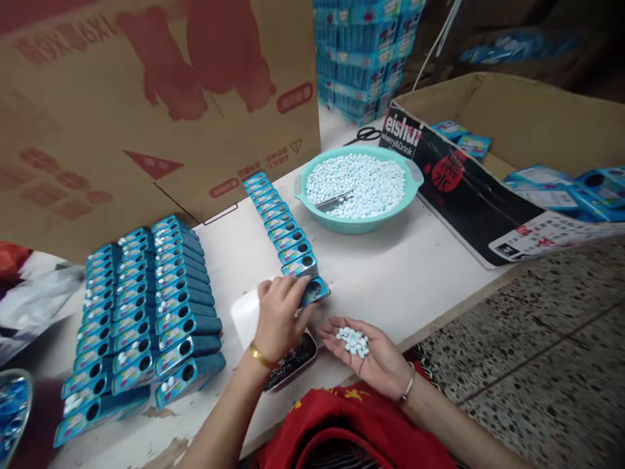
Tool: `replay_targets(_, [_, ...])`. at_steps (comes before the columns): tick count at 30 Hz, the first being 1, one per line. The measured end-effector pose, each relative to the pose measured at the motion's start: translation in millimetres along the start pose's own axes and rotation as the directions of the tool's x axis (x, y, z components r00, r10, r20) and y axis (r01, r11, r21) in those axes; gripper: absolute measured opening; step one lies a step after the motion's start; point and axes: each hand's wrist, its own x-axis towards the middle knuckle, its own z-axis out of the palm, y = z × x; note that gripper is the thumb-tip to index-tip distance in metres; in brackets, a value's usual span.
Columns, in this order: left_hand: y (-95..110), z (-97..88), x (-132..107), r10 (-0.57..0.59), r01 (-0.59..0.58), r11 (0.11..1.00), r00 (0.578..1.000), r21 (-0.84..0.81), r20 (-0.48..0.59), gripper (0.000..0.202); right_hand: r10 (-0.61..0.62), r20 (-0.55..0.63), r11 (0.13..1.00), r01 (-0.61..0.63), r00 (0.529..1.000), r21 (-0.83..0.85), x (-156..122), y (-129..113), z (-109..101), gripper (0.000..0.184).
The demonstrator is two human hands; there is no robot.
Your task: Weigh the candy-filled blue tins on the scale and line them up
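1. At the near side of the desk (385, 277), left hand (278, 316): grip closed, thumb and fingers bent around one small blue box (316, 290).
2. Position of that box: near end of a single row of blue boxes (280, 225), turned slightly out of line with it.
3. Right hand (377, 363): grip open, palm up, fingers extended; a small heap of pale pellets (354, 341) lies loose on palm and fingers. Hand is just beside the held box, at the desk's front edge.
4. Beneath the left hand: white tray (247, 314), small dark pieces (295, 357) at its near end.
5. Beyond the right hand: teal bowl (359, 225), heaped with like pellets; a scoop (332, 202) rests among them.
6. Left of the tray: three rows of upright boxes (183, 312), each top with a dark round spot, many with pellets on top.
7. Farther out: large brown carton (146, 140) behind the rows; scissors (367, 134) behind the bowl; open carton (461, 189) to the right, blue packs (541, 185) inside.
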Motion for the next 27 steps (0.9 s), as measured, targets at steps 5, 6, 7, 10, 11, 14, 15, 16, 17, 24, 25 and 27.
replay_targets(5, [7, 27.0, 15, -0.073, 0.070, 0.995, 0.996, 0.067, 0.043, 0.039, -0.031, -0.070, 0.999, 0.030, 0.997, -0.019, -8, -7, -8, 0.022])
replay_targets(6, [4, 23.4, 10, -0.085, 0.084, 0.995, 0.996, 0.056, 0.021, 0.042, -0.038, -0.082, 0.999, 0.037, 0.996, -0.020, -9, -7, -10, 0.023])
replay_targets(7, [1, 16.2, 1, -0.096, 0.097, 0.995, 0.995, 0.040, -0.016, 0.045, -0.042, -0.091, 0.999, 0.040, 0.995, -0.023, -8, -8, -12, 0.023])
replay_targets(10, [-13, -20.5, -47, -0.189, 0.200, 0.979, 0.963, 0.040, -0.193, 0.039, -0.023, -0.106, 0.999, 0.019, 0.994, -0.041, -2, -6, -18, 0.022])
replay_targets(11, [-19, -34.4, -68, -0.249, 0.273, 0.960, 0.936, 0.066, -0.249, 0.033, -0.011, -0.104, 0.999, 0.006, 0.995, -0.048, 1, -5, -18, 0.022])
replay_targets(14, [-35, -65.9, -134, -0.372, 0.451, 0.870, 0.866, 0.199, -0.335, 0.022, -0.005, -0.108, 0.998, -0.003, 0.994, -0.067, 12, 1, -15, 0.022])
replay_targets(15, [-39, -71.0, -153, -0.417, 0.500, 0.821, 0.855, 0.276, -0.307, 0.023, -0.016, -0.116, 0.998, 0.007, 0.993, -0.070, 17, 3, -13, 0.021])
replay_targets(16, [-43, -73.5, -169, -0.459, 0.529, 0.774, 0.848, 0.349, -0.267, 0.024, -0.027, -0.125, 0.997, 0.018, 0.992, -0.069, 21, 6, -10, 0.021])
replay_targets(17, [-46, -74.0, -182, -0.489, 0.537, 0.734, 0.843, 0.416, -0.226, 0.023, -0.035, -0.132, 0.998, 0.027, 0.991, -0.066, 24, 8, -7, 0.021])
replay_targets(24, [-51, -87.4, -182, -0.359, 0.344, 0.799, 0.931, 0.493, -0.069, 0.011, -0.034, -0.105, 0.999, 0.030, 0.994, -0.046, 40, 20, 8, 0.020])
replay_targets(25, [-50, -93.2, -174, -0.324, 0.314, 0.827, 0.944, 0.466, -0.061, 0.011, -0.039, -0.104, 0.998, 0.034, 0.994, -0.046, 42, 21, 9, 0.019])
replay_targets(27, [-46, -102.7, -154, -0.266, 0.268, 0.878, 0.962, 0.397, -0.062, 0.011, -0.042, -0.099, 0.998, 0.038, 0.994, -0.045, 47, 23, 12, 0.016])
